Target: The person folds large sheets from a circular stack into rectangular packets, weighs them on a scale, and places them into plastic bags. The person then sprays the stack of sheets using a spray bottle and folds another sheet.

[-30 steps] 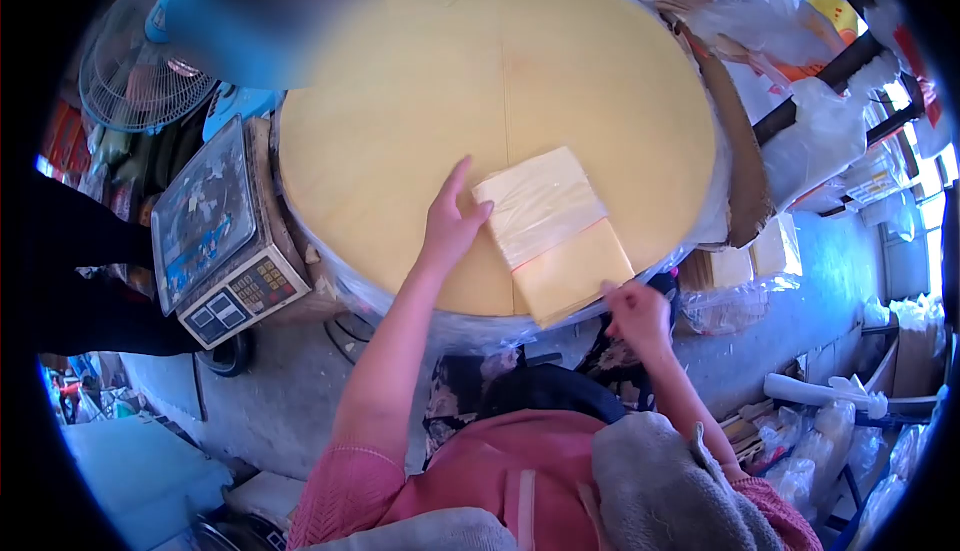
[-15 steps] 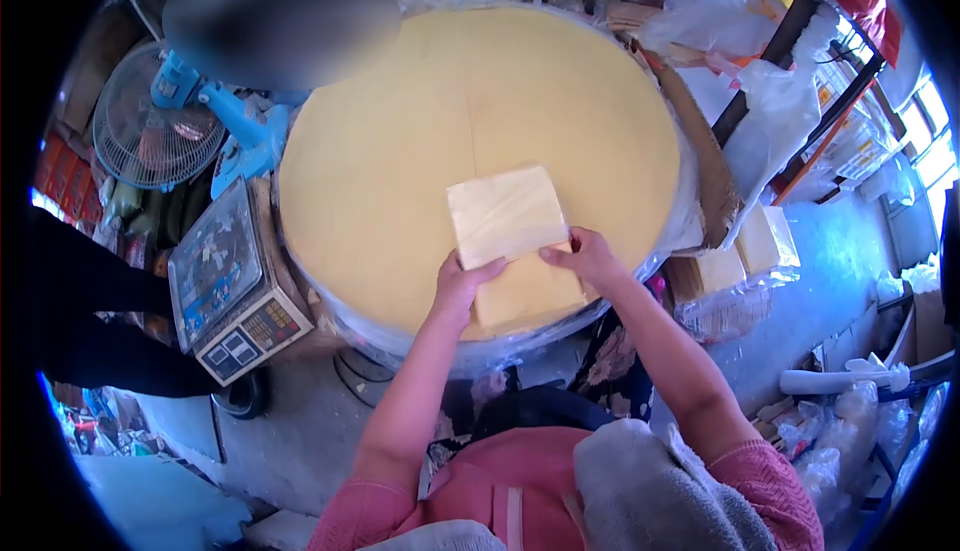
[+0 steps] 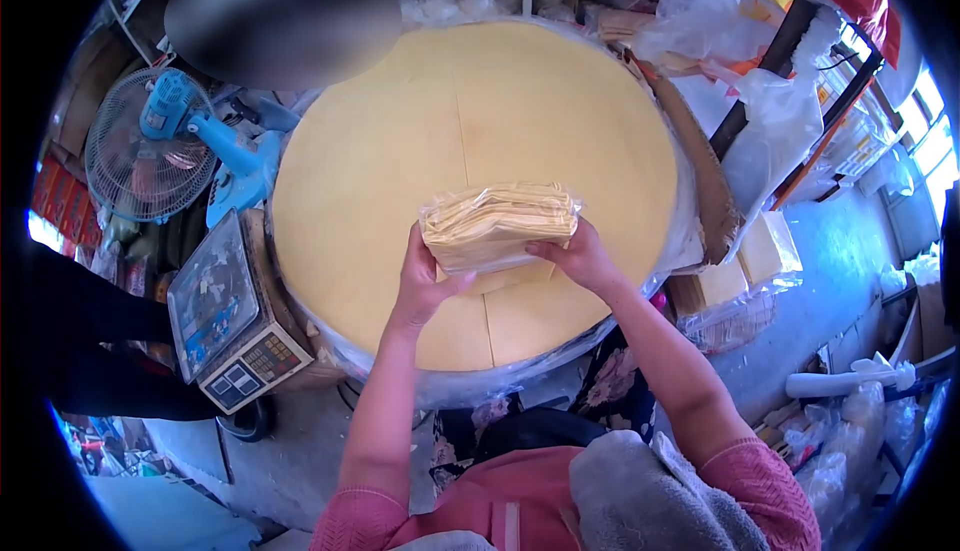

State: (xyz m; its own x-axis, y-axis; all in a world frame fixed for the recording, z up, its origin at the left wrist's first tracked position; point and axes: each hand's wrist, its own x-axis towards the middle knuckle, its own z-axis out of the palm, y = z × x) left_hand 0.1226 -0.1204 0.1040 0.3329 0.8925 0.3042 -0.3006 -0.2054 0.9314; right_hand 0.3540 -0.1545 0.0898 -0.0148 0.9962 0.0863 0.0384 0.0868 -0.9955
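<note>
A plastic-wrapped stack of thin pale yellow sheets (image 3: 500, 231) is tilted up over the near half of the round tan tabletop (image 3: 375, 171), with its layered edges showing. My left hand (image 3: 425, 286) is closed on the stack's left side, its thumb along the lower front. On the opposite side my right hand (image 3: 580, 259) grips it, thumb pressed on the front and fingers mostly hidden behind. Part of a flat pale yellow piece (image 3: 515, 278) shows just below the stack; its far part is hidden.
A digital scale (image 3: 250, 351) stands left of the table, near a blue fan (image 3: 165, 136). Someone's dark-clothed legs (image 3: 110, 336) are at the left. Wrapped yellow stacks (image 3: 745, 261) lie at the right, beside a cardboard sheet (image 3: 700, 151). Plastic bags crowd the shelves behind.
The stack was lying flatter, with its broad face up; now it is tipped so its layered edges show. Both hands have moved with it, and the view has shifted slightly.
</note>
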